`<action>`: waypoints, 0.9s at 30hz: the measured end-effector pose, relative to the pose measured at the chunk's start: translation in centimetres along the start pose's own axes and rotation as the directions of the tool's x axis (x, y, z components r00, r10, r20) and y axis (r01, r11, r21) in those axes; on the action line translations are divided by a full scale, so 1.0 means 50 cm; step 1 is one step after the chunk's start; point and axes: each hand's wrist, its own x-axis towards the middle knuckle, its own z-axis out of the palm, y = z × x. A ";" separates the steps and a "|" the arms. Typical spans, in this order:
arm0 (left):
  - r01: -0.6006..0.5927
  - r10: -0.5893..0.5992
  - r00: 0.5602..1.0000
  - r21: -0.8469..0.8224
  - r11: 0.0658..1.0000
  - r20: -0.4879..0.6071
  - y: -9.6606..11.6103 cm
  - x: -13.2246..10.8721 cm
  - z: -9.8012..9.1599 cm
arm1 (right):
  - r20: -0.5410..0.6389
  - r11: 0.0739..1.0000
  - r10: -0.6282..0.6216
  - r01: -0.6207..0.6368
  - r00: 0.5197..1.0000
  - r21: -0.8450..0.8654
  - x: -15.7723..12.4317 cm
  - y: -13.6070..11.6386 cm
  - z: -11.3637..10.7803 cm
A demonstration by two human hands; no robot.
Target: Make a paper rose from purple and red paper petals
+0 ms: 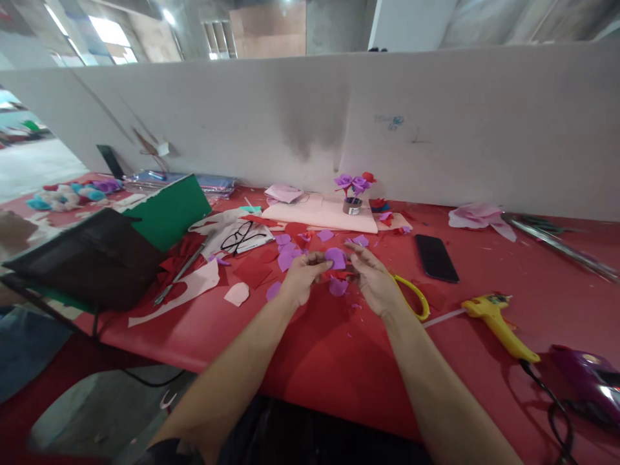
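Observation:
Between thumb and fingers, my left hand (303, 276) pinches a rounded purple petal (336, 259), apparently foam or paper. My right hand (372, 278) is just right of it, fingers apart and apparently holding nothing; whether a fingertip touches the petal I cannot tell. Below the hands lies another purple petal (338, 287), and several more purple petals (287, 258) are scattered to the left. A red sheet piece (252, 271) and a pale pink petal (237, 294) lie farther left. Yellow-handled scissors (414, 298) rest partly hidden beside my right wrist.
A yellow glue gun (498, 323), its cord and a phone (436, 258) lie right. Purple flowers stand in a tape roll (352, 206) at the back. Glasses (243, 237) and a dark bag (87, 258) are left. A white partition (217, 123) borders the red table (310, 361).

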 end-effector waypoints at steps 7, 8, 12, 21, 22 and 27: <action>0.026 -0.026 0.998 0.006 1.000 0.052 0.018 -0.001 -0.013 | 0.122 0.998 0.056 -0.059 0.991 0.019 -0.016 -0.023 -0.001; 0.027 -0.027 0.998 0.002 1.000 0.052 0.019 -0.001 -0.014 | 0.130 0.999 0.034 -0.035 0.991 0.004 -0.016 -0.023 -0.003; 0.043 -0.043 0.995 0.000 0.999 0.090 0.020 -0.002 -0.014 | 0.167 0.989 -0.034 0.057 0.985 -0.134 -0.012 -0.020 -0.013; 0.007 -0.006 1.000 0.020 1.000 -0.030 0.029 -0.004 -0.009 | 0.176 0.996 0.008 0.009 0.984 -0.093 -0.009 -0.011 -0.005; 0.003 -0.003 1.000 0.022 1.000 -0.029 0.028 -0.004 -0.008 | 0.170 0.995 0.016 0.001 0.985 -0.101 -0.009 -0.009 -0.002; 0.008 -0.008 1.000 -0.011 1.000 -0.001 0.020 -0.002 -0.008 | 0.095 0.992 0.011 0.001 0.995 -0.129 -0.008 -0.003 0.004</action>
